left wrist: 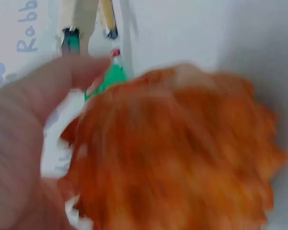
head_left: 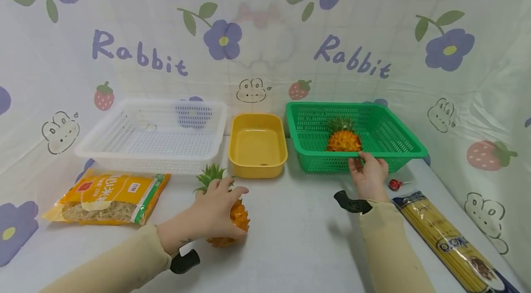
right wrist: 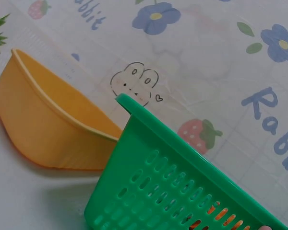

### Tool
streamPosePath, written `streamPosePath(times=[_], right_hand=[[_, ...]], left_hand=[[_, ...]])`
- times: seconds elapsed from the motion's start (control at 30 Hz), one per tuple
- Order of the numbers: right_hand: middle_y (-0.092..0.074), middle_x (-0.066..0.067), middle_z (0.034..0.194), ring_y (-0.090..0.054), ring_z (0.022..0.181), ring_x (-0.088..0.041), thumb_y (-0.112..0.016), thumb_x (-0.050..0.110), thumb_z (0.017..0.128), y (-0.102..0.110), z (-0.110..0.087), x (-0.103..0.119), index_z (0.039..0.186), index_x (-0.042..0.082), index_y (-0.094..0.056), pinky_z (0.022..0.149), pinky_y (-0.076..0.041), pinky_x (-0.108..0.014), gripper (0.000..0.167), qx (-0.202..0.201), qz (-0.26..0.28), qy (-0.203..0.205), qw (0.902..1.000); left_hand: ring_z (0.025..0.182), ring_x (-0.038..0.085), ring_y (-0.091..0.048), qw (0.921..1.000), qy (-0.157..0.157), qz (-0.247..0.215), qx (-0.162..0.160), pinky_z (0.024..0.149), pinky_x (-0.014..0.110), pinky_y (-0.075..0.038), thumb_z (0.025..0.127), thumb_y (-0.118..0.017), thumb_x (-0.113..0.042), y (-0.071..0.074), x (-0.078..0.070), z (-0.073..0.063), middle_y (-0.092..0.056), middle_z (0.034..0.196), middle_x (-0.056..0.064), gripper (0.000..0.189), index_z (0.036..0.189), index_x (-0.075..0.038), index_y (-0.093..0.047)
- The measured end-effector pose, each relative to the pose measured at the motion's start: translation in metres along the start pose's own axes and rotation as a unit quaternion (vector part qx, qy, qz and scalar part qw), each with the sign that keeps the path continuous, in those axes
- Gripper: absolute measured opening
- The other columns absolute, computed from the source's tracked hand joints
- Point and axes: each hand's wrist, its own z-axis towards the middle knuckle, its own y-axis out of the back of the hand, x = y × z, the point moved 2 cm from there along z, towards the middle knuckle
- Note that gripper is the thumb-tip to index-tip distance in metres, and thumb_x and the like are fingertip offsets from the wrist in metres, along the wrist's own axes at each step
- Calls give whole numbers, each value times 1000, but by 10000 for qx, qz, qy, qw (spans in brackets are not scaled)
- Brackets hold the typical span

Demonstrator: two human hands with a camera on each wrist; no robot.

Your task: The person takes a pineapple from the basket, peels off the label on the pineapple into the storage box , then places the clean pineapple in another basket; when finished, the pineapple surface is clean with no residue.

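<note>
My left hand (head_left: 211,210) grips a small orange pineapple (head_left: 239,217) with a green leafy crown, in front of the yellow tub. Filling much of the left wrist view, the blurred pineapple (left wrist: 177,158) has the hand's thumb and fingers along its left side. At the green basket (head_left: 398,154), my right hand (head_left: 370,178) pinches the front rim. Two of its fingertips show at that rim in the lower right corner of the right wrist view. Inside the basket lies a second pineapple (head_left: 344,141), partly hidden by the front wall.
A white basket (head_left: 151,164) stands back left, beside a yellow tub (head_left: 258,171) in the middle. An orange bag of noodles (head_left: 109,196) lies at left. On the right are a red lollipop (head_left: 395,184) and a long pack of spaghetti (head_left: 445,237). A patterned curtain hangs behind.
</note>
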Motion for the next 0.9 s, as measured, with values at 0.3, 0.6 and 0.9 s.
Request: streamPosePath(times=[0.3, 0.6, 0.9], right_hand=[[-31, 3, 114, -41, 84, -17, -55, 0, 88, 1, -1, -1, 140, 34, -23, 68, -49, -26, 70, -4, -23, -2, 10000], [-29, 3, 121, -42, 85, -16, -55, 0, 88, 1, 0, 0, 142, 35, -19, 69, -49, -26, 74, -13, -19, 47, 10000], [-28, 3, 121, -41, 85, -17, -55, 0, 88, 1, 1, -1, 139, 34, -23, 68, -48, -26, 69, 11, 8, 20, 10000]], left_hand=[[122, 40, -30, 9937, 1100, -66, 199, 66, 66, -42, 56, -79, -56, -2, -5, 4, -29, 140, 20, 92, 134, -19, -46], [107, 45, -37, 9953, 701, -122, 654, 71, 50, -49, 56, -83, -42, 2, -3, -1, -34, 130, 25, 90, 133, -12, -47], [100, 40, -39, 9943, 446, -114, 964, 67, 44, -49, 48, -88, -25, 8, 3, -3, -37, 124, 20, 90, 129, -15, -49]])
